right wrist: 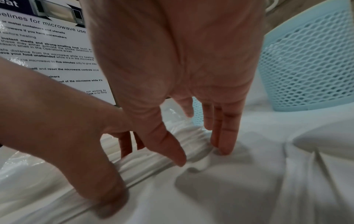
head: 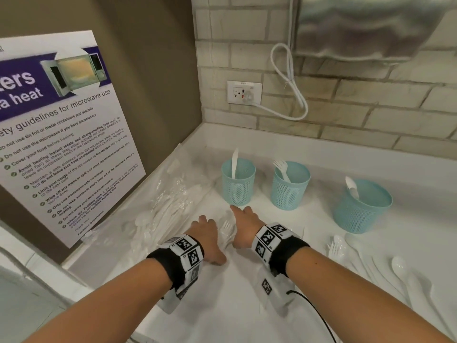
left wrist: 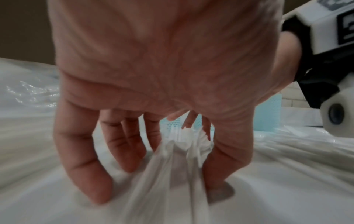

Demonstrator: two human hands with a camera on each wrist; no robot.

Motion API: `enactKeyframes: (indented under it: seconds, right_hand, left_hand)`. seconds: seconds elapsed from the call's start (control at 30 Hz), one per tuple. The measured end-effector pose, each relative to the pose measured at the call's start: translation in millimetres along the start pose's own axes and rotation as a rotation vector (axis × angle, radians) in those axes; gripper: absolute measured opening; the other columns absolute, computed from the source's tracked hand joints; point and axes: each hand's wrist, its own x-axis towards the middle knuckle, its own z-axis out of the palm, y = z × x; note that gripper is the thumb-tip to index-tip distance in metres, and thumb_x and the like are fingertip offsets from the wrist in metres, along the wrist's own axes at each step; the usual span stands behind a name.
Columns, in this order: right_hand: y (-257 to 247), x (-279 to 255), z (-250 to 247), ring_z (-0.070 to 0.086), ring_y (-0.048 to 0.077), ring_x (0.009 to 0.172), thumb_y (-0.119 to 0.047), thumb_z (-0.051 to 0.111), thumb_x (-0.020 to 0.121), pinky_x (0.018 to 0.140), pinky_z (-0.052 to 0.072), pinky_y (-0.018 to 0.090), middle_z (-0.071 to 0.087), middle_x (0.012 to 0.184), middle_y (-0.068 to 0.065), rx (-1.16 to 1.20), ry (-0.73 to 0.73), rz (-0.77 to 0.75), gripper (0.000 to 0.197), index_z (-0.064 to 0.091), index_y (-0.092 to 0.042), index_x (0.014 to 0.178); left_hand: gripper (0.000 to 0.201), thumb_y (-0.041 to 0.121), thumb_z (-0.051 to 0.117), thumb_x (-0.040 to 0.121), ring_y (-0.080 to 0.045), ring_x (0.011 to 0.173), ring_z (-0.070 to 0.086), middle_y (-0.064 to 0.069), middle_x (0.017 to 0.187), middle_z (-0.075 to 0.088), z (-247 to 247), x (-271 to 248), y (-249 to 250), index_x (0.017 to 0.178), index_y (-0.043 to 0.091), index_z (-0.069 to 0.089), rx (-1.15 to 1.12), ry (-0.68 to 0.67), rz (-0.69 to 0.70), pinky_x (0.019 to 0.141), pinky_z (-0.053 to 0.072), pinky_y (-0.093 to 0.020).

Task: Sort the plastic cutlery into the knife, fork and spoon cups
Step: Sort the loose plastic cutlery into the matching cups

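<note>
The left hand [head: 209,237] rests on the bench with fingers spread and loosely bent, its tips pressing on either side of a bundle of white forks [left wrist: 184,145] in clear wrap — steadying it, not clasping it, as far as the left wrist view shows. The right hand [head: 243,225] lies just beside, fingers long and nearly straight, fingertips [right wrist: 227,145] touching the bench and the thumb angled toward the same bundle; it holds nothing.

The step in hand looks like working one fork loose. To do it well, the left should keep the bundle pinned while the right pinches a single handle by its end and draws it out lengthwise, so the tines do not snag their neighbours or the film.

Toward the back of the bench stand three pale blue mesh cups: the knife cup [head: 238,182] just beyond the right fingertips, the fork cup [head: 289,186] beside it, and the spoon cup [head: 361,206] further toward the right edge — each with one sample piece upright inside. Loose cutlery [head: 371,263] lies near the front right edge; a crumpled clear bag [head: 173,194] sits against the left wall.

A poster [head: 61,134] on that wall reads "guidelines for microwave use", with lines such as "Cover your food before heating" and "five minutes".
</note>
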Motion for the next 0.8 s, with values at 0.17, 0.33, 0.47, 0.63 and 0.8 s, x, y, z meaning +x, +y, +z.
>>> enactKeyframes:
  seconds: [0.17,0.33,0.47,0.63,0.8]
  right_hand:
    - [5,2,-4,0.053,0.029,0.117,-0.013,0.066,0.080,0.099,0.047,0.033,0.038,0.131,0.014,-0.037,-0.008,-0.016,0.054,0.045,-0.005,0.129]
    - [14,3,-2,0.050,0.030,0.120,-0.021,0.068,0.080,0.100,0.045,0.036,0.038,0.131,0.013,-0.039,-0.020,-0.016,0.056,0.047,-0.007,0.130]
    - [16,-2,3,0.037,0.029,0.123,-0.042,0.068,0.077,0.103,0.039,0.040,0.034,0.128,0.011,0.048,0.057,-0.011,0.066,0.041,-0.009,0.127]
    - [20,-14,-13,0.040,0.024,0.126,-0.027,0.078,0.072,0.105,0.037,0.033,0.031,0.133,0.010,0.473,0.191,-0.154,0.085,0.025,-0.015,0.138]
    - [17,-32,-54,0.039,0.011,0.120,-0.019,0.072,0.069,0.104,0.040,0.028,0.035,0.133,0.005,0.790,0.503,-0.325,0.081,0.031,-0.017,0.138]
  left_hand:
    - [0.071,0.028,0.072,0.073,-0.028,0.109,0.053,-0.011,0.121,0.046,-2,10,-5,0.128,0.010,0.033,0.052,-0.058,0.094,0.081,0.048,-0.036]
    - [0.057,0.028,0.067,0.079,-0.030,0.107,0.058,-0.012,0.120,0.054,1,21,-7,0.123,0.006,0.037,0.001,-0.062,0.114,0.085,0.048,-0.036]
    - [0.047,0.033,0.059,0.086,-0.030,0.112,0.054,-0.013,0.123,0.051,7,24,-6,0.121,0.006,0.043,0.030,-0.026,0.128,0.088,0.044,-0.035]
    - [0.036,0.024,0.051,0.092,-0.029,0.096,0.056,-0.013,0.108,0.055,-2,21,-2,0.120,0.006,0.036,-0.137,0.034,0.222,0.078,0.041,-0.033]
    - [0.023,0.014,0.049,0.095,-0.017,0.072,0.050,-0.003,0.083,0.052,-29,19,5,0.110,0.021,0.033,-0.736,0.091,0.460,0.067,0.043,-0.031]
